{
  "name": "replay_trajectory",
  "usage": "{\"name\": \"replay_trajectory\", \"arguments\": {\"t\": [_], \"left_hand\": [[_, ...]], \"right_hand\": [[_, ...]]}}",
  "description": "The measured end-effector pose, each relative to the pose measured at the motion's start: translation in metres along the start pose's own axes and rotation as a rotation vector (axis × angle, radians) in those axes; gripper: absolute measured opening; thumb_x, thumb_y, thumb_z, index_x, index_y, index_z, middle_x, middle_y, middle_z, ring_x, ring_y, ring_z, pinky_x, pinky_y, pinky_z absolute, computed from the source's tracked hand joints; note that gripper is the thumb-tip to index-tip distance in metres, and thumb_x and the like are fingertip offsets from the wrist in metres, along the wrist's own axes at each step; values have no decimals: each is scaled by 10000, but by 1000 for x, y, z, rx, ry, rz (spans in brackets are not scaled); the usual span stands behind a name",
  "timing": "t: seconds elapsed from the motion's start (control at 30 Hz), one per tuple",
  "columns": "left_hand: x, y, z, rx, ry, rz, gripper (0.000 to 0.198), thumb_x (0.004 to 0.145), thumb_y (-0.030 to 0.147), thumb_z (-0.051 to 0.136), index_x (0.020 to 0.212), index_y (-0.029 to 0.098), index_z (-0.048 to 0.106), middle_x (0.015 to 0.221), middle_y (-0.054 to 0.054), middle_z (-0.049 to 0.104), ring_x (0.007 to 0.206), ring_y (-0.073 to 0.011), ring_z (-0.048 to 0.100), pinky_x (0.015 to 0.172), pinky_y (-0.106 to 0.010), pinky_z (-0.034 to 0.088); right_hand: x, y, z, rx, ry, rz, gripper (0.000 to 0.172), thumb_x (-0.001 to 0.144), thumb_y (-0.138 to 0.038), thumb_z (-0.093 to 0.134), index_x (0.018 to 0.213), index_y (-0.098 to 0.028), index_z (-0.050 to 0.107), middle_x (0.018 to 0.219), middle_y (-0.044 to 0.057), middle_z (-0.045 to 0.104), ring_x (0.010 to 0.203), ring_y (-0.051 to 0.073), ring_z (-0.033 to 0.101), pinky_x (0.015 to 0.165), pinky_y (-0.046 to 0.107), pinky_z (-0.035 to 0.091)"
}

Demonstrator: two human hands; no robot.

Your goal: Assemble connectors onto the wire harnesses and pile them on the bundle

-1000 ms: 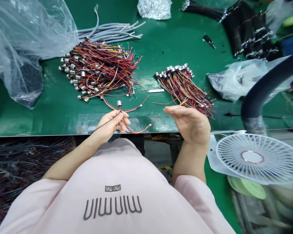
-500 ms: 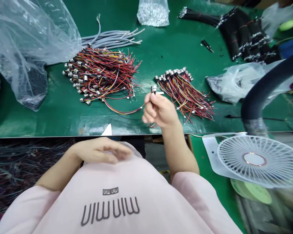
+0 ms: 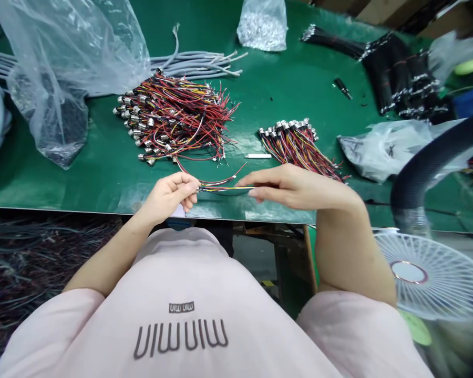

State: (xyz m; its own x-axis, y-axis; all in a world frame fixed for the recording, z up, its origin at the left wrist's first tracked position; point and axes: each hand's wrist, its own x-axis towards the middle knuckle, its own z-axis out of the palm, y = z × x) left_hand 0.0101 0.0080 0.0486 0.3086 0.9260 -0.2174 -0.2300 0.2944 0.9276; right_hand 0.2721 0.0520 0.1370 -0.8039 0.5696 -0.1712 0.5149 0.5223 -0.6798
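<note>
My left hand [image 3: 172,195] is pinched on one end of a thin wire lead [image 3: 220,188] with red, black and yellow strands, just above the near edge of the green table [image 3: 102,168]. My right hand [image 3: 295,186] pinches the same lead further along, and the strands run taut and level between the two hands. Behind my left hand lies a large pile of wired connectors [image 3: 173,118] with metal ends. A smaller, neater bundle of connectors [image 3: 295,144] lies behind my right hand. A small white stick [image 3: 258,156] rests between the two piles.
Clear plastic bags [image 3: 63,63] lie at the far left, grey cables [image 3: 197,63] behind the big pile, and a bag of small parts [image 3: 262,23] at the back. Black cable bundles [image 3: 402,73] and another plastic bag [image 3: 382,144] sit right. A white fan [image 3: 429,273] and black hose [image 3: 429,152] stand near right.
My left hand rose from my lap to the table edge and pinched a wire lead. My right hand left the smaller bundle, came back toward me and took hold of the same lead.
</note>
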Motion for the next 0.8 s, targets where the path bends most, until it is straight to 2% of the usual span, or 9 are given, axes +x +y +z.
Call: {"name": "replay_trajectory", "arguments": {"t": [0.07,0.17,0.23,0.3,0.4,0.53,0.8], "left_hand": [[1,-6,-1,-31,3,-25,379,724,475,777,830,138,639,593,9,649,452,-77,574,442,-174,484],[3,-14,1,-43,2,-45,369,732,472,769,821,139,638,599,6,660,452,-78,583,450,-175,486],[4,-19,1,-44,1,-55,364,737,472,765,806,140,634,595,6,658,448,-75,576,447,-174,479],[5,-22,2,-38,-4,-70,364,741,478,758,783,141,627,583,8,650,446,-74,569,445,-174,475],[5,-25,2,-27,-20,-85,370,749,493,745,765,144,621,568,12,635,443,-74,559,449,-176,479],[4,-26,1,-37,-17,-77,371,741,489,754,767,144,619,565,16,630,437,-71,550,444,-173,472],[5,-28,-1,-43,-42,-39,375,707,448,794,857,143,638,617,13,661,485,-82,591,491,-192,509]], "right_hand": [[-11,7,4,-145,84,56,256,936,-273,514,1101,-195,694,834,33,730,638,142,617,608,265,456],[-14,10,23,-403,289,102,231,908,-258,538,1068,-185,689,962,95,722,850,233,643,762,366,482],[-10,6,40,-489,447,43,206,892,-238,555,1056,-185,667,1044,125,698,964,268,621,851,425,471],[-2,1,55,-481,545,-65,160,888,-206,554,1016,-199,649,1045,117,691,984,257,611,899,440,460],[12,-4,74,-414,542,-149,134,896,-162,520,935,-214,638,960,87,698,940,231,610,891,417,461],[25,-1,89,-380,500,-90,160,920,-164,477,891,-199,631,885,78,700,862,212,613,819,370,471],[25,5,96,-237,597,-103,172,938,-144,440,888,-186,599,815,50,678,734,152,616,684,257,483]]}}
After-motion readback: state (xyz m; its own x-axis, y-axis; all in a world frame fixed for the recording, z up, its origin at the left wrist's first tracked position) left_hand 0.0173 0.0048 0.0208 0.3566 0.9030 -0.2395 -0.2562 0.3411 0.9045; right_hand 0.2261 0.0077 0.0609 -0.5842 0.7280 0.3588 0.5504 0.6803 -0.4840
